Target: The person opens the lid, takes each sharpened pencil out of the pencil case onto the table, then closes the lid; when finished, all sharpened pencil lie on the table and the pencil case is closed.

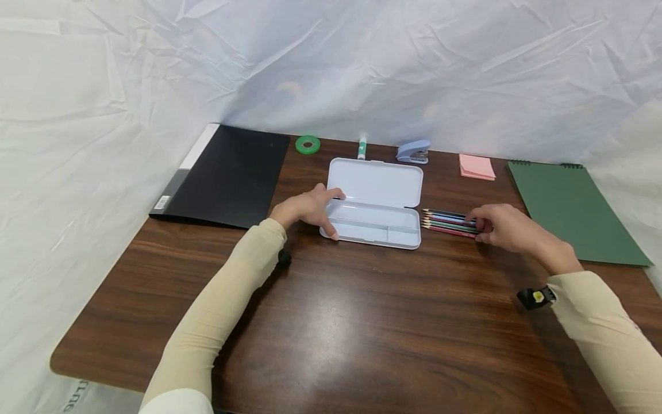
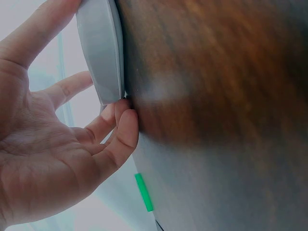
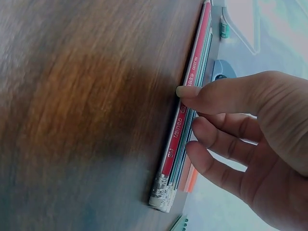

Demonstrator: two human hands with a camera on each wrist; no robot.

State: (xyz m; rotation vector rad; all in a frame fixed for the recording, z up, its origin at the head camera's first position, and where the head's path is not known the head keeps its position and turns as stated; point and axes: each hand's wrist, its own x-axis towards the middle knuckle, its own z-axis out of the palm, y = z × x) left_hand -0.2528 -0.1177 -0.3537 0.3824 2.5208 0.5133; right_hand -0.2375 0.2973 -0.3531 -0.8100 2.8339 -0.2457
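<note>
A pale blue-white pencil case [image 1: 372, 214] lies with its lid raised, its compartments holding nothing. My left hand [image 1: 312, 208] grips its left end, thumb at the front edge and fingers toward the hinge side. In the left wrist view, the case's end [image 2: 103, 53] sits between the thumb and fingers of that hand [image 2: 57, 125]. Right of the case, several pencils [image 1: 446, 222] lie side by side, tips pointing left. My right hand [image 1: 504, 227] holds their right part. In the right wrist view, its thumb presses the nearest, a red pencil [image 3: 199, 43], while the other fingers curl beside the bunch.
A black folder [image 1: 227, 175] lies on the left, a green spiral pad [image 1: 574, 213] on the right. Along the back are green tape [image 1: 307, 144], a glue stick [image 1: 362, 149], a blue stapler [image 1: 414, 151] and pink sticky notes [image 1: 476, 167]. White sheeting [image 1: 388, 69] hangs behind.
</note>
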